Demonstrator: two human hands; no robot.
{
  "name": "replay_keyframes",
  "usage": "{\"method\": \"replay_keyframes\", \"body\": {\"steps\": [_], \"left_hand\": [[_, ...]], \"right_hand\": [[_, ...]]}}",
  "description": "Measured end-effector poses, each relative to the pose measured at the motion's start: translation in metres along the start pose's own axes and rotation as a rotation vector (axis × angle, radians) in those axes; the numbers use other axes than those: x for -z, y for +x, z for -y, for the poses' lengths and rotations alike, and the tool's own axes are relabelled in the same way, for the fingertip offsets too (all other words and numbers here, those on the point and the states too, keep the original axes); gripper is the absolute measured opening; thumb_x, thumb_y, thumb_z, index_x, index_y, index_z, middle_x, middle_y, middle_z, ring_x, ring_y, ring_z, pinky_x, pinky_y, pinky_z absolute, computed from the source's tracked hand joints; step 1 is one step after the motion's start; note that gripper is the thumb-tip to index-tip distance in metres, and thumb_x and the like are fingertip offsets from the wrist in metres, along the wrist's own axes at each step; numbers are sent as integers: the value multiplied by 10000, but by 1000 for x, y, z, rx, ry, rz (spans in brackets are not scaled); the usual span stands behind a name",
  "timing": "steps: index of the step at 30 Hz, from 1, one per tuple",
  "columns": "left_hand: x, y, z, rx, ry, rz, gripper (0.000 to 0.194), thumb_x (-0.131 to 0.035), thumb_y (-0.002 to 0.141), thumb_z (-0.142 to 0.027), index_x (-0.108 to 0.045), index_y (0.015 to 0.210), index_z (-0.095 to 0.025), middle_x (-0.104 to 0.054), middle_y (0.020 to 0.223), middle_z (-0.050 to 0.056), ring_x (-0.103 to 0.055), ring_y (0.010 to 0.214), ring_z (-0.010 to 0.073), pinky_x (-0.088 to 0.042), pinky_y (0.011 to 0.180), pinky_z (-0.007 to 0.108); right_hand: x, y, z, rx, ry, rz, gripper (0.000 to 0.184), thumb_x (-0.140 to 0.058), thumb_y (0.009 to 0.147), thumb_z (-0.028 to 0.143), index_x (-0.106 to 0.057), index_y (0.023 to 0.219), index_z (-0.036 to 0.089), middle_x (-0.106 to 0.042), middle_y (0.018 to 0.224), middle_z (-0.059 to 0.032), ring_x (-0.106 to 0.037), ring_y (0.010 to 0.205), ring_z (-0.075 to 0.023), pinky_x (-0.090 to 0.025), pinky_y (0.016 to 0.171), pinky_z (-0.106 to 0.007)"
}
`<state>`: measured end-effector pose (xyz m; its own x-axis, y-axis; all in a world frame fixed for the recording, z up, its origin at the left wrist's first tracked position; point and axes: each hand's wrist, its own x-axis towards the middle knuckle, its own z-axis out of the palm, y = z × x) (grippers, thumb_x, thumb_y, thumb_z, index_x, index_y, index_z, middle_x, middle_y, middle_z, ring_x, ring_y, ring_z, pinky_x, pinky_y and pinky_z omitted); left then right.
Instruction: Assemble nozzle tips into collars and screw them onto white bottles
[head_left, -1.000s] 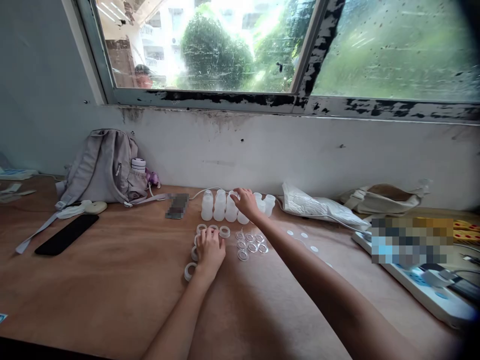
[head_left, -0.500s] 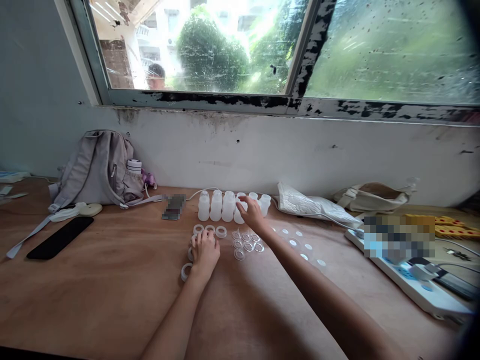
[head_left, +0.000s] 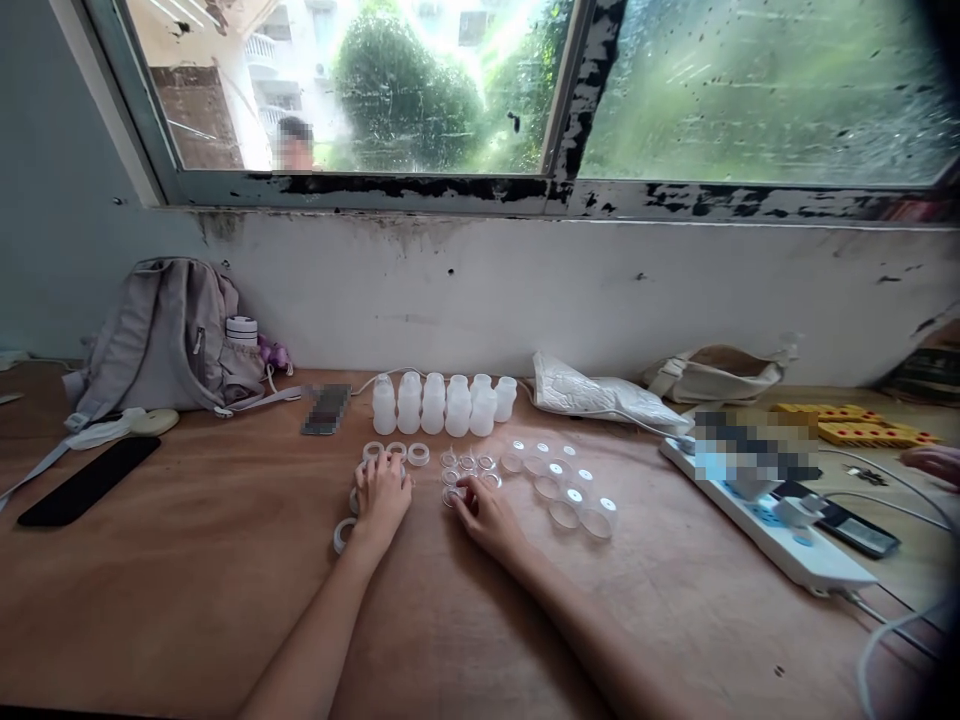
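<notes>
My left hand (head_left: pixel 384 495) rests over a group of white screw rings (head_left: pixel 418 455), fingers a little spread and bent down, partly hiding several of them. One more white ring (head_left: pixel 343 537) lies beside its wrist. My right hand (head_left: pixel 491 520) is low over the clear round pieces with raised rims (head_left: pixel 467 463); its thumb and forefinger are apart at the nearest one and cover part of the group. Behind both hands stand translucent white bottles (head_left: pixel 433 405) in a cluster. To the right of my right hand lie clear domed caps (head_left: pixel 565 514) with white round tops.
A grey backpack (head_left: pixel 169 335) and a black flat case (head_left: pixel 90 480) are on the left. A white padded packet (head_left: pixel 600 395) lies by the wall. On the right are a power strip (head_left: pixel 765 520) with cables and another person's hand (head_left: pixel 934 463) at the edge.
My right hand has come down from the bottles to the clear round pieces. My left hand stays over the white rings. The view has shifted right, and another person's hand shows at the right edge.
</notes>
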<state>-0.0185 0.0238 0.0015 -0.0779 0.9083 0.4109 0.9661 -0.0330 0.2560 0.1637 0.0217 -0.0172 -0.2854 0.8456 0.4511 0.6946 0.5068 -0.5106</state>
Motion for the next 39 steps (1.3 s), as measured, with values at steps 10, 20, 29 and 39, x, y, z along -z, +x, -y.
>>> {"method": "replay_keyframes", "body": {"steps": [10, 20, 29, 39], "left_hand": [[-5, -3, -19, -257, -580, -7, 238, -543, 723, -201, -529, 960, -200, -490, 1009, 50, -508, 943, 169, -430, 822, 293], [-10, -8, -23, -348, -595, 125, 367, -563, 694, -155, -505, 1055, -198, -543, 1023, 58, -489, 988, 201, -406, 877, 366], [-8, -7, -24, -360, -658, 20, 326, -543, 750, -267, -501, 1071, -231, -516, 1007, 47, -509, 967, 182, -430, 852, 338], [-9, -7, -24, -397, -693, 8, 340, -565, 742, -263, -495, 1074, -237, -526, 1030, 46, -508, 977, 182, -436, 853, 355]], "right_hand": [[2, 4, -2, -63, 218, -109, 123, -471, 784, 251, -496, 884, 185, -562, 851, -64, -551, 690, -155, -458, 610, -273], [3, 5, -1, -111, 400, -86, 134, -487, 768, 230, -486, 894, 187, -580, 863, -50, -571, 649, -130, -485, 603, -268], [9, 8, 1, -107, 338, -276, 134, -493, 727, 150, -518, 852, 193, -513, 840, -34, -508, 635, -124, -460, 597, -266], [6, 4, 7, -66, 679, -45, 413, -413, 665, 51, -476, 1046, 198, -574, 912, -39, -563, 757, -129, -472, 705, -286]]}}
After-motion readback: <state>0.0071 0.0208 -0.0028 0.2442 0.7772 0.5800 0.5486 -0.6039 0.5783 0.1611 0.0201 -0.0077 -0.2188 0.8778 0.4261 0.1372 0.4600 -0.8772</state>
